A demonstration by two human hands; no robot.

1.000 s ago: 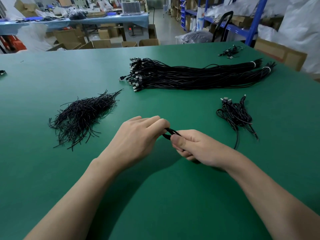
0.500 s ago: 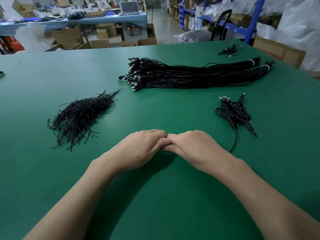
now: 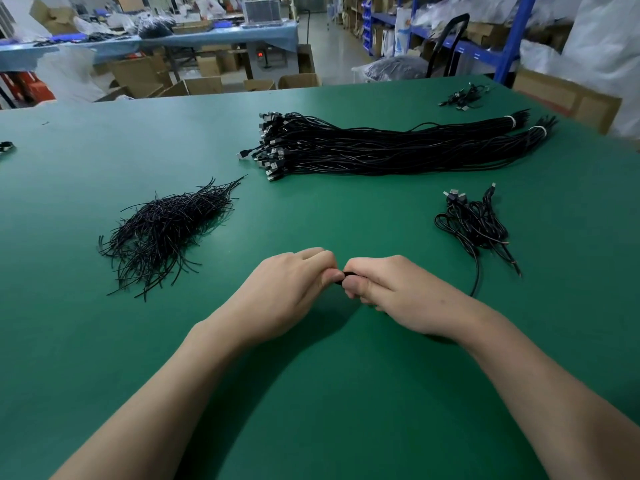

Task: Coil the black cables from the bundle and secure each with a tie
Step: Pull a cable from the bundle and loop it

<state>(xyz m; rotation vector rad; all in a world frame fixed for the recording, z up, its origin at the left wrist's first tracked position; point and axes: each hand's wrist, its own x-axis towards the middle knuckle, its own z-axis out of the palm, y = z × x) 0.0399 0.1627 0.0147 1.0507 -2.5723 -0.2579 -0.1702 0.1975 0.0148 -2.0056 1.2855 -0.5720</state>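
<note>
Change: both hands have closed in on each other since a second ago, when a loop of cable stood open between them; now only a sliver of black shows where the thumbs meet.
Left hand (image 3: 287, 289): fingers curled, thumb tip pressed against the black cable (image 3: 344, 274), pinching it.
Right hand (image 3: 391, 292): fingers curled under, thumb against the same cable, gripping it; most of the cable is hidden inside this fist.
Cable's place: between the two thumbs, low over the green bench (image 3: 311, 393), straight ahead of the wrists.
Strand (image 3: 477, 278): one black lead curves on the bench just right of the right hand, running up toward the coiled pile; whether it is the held cable's tail I cannot tell.
Coiled pile (image 3: 474, 223): loose coiled cables beyond and to the right of the right hand.
Ties (image 3: 166, 230): a heap of short black ties beyond and to the left of the left hand.
Bundle (image 3: 381, 150): long straight black cables, banded white at the right end, lying well beyond both hands.
</note>
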